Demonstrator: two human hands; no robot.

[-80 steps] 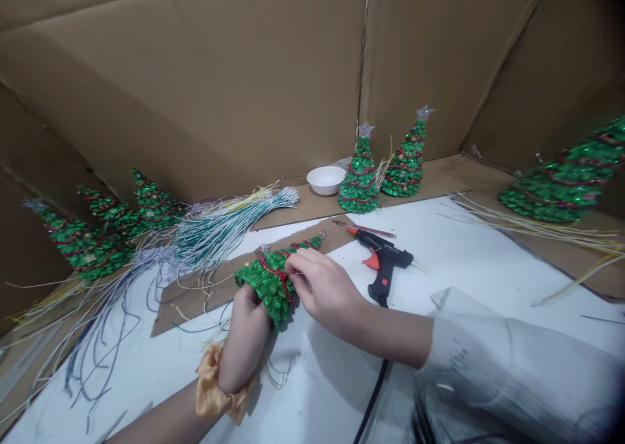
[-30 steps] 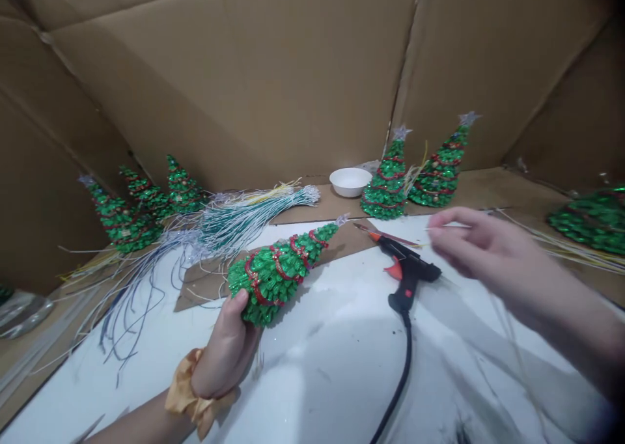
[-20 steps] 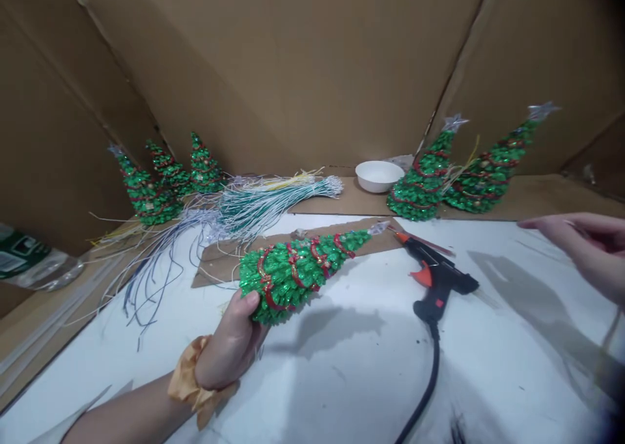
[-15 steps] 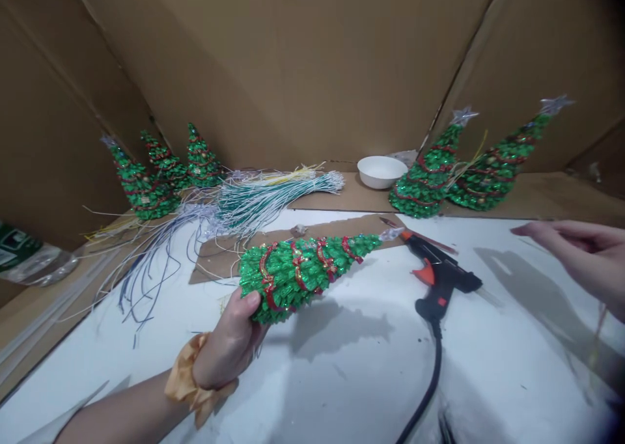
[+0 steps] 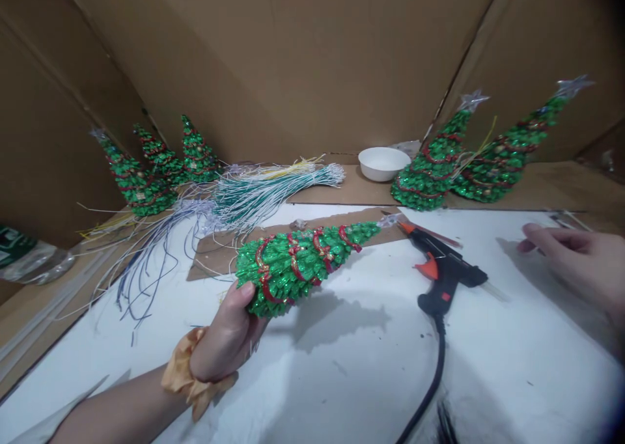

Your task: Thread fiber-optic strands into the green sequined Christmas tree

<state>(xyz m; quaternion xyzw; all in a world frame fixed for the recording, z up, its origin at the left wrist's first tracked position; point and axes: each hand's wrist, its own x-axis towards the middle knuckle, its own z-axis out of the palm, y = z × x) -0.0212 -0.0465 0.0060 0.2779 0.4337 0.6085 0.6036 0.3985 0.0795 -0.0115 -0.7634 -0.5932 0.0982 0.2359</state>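
My left hand (image 5: 227, 340) grips the wide base of a green sequinned cone Christmas tree (image 5: 303, 265), which lies nearly level with its silver star tip pointing right. Red ribbon garlands wind around the tree. A golden satin scrunchie (image 5: 190, 379) circles my left wrist. My right hand (image 5: 569, 262) hovers low over the white board at the far right, fingers loosely curled and holding nothing visible. A black hot glue gun (image 5: 444, 271) with an orange trigger lies between my hands, nearer the tree tip.
Several finished trees (image 5: 432, 167) stand at the back, near a white bowl (image 5: 383, 163). More trees (image 5: 139, 183) and a bundle of thin wires (image 5: 273, 193) lie at left. A cardboard strip (image 5: 215, 265) lies on the white board (image 5: 342, 392). The glue gun's black cord runs toward me.
My right hand has left the tree and moved far right, then lower toward the board. My left hand has turned the tree level, with its tip now pointing right. The view has shifted.
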